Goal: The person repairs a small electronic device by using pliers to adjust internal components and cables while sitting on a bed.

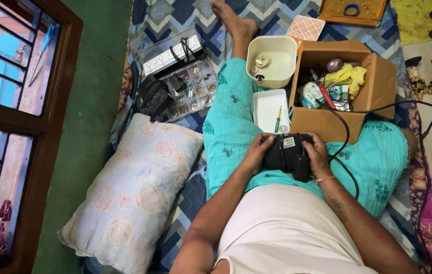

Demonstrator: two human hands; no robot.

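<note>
Head view first: your left hand and right hand both sit on your lap over teal embroidered cloth, with a black power adapter clamped between them. Your left fingers curl closed over the block's left end; your right fingers wrap its right end, the thumb pressed on the top face, so both hands are gripping it. The block is matte, boxy plastic with a small pale label facing up, and a smaller black plug part hangs just below your right palm. A thin black cable runs off past your right wrist. Just beyond your fingertips lies a white rectangular tray with a green-handled screwdriver in it; beside that, ahead of your right fingers, stands an open cardboard box of odds and ends. Beyond your left fingers sits a cream plastic tub, rounded and glossy. Well out from your left elbow lies a soft floral pillow.
</note>
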